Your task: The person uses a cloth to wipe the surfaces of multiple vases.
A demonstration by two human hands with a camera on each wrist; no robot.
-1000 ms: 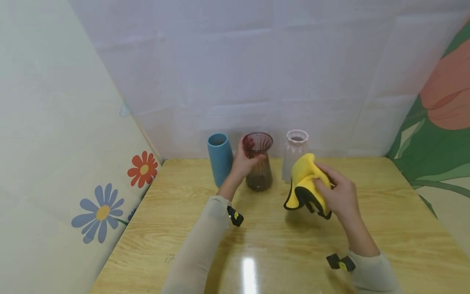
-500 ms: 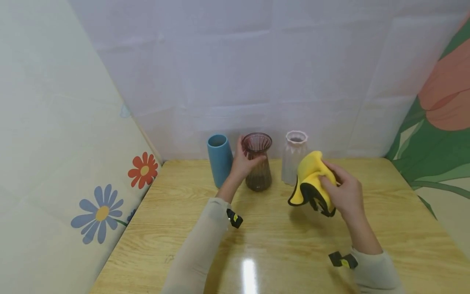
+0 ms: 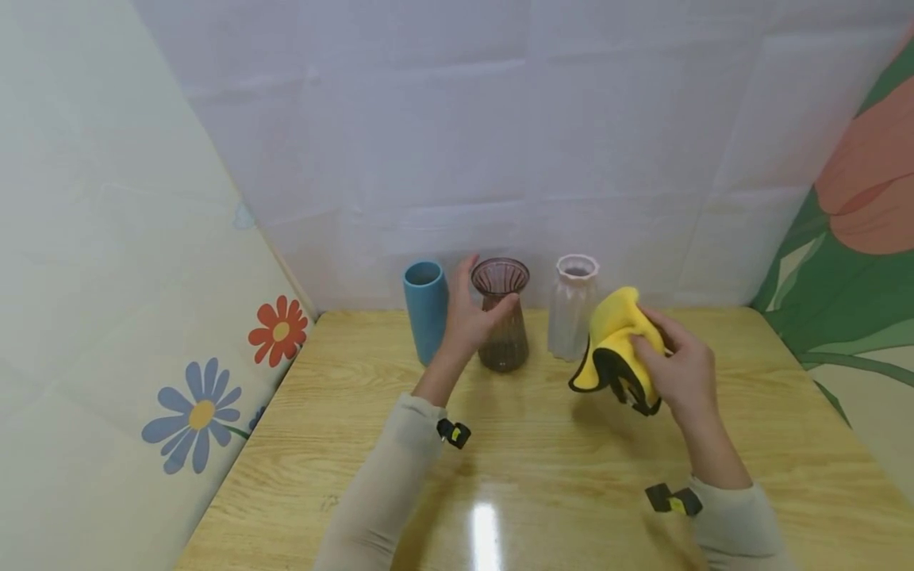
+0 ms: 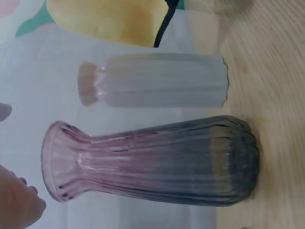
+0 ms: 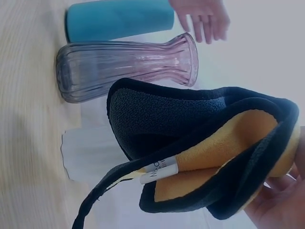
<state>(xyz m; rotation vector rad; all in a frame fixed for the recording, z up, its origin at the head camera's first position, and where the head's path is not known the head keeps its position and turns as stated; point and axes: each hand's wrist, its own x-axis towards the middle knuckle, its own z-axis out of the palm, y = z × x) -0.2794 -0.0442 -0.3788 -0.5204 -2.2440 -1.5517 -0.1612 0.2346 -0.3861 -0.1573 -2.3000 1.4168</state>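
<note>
A pale, lilac-tinted backdrop [image 3: 428,119] stands behind the table [image 3: 321,452], crossed by fold creases running up and along it. The tabletop is yellowish wood grain with a glossy finish, and a bright oblong reflection [image 3: 485,535] shines near its front edge. To the left, a cream panel [image 3: 86,238] carries a red flower [image 3: 281,329] and a larger blue daisy [image 3: 194,416], both yellow-centred. To the right, a printed panel [image 3: 864,317] shows a big coral bloom [image 3: 871,182] above broad green leaves.
</note>
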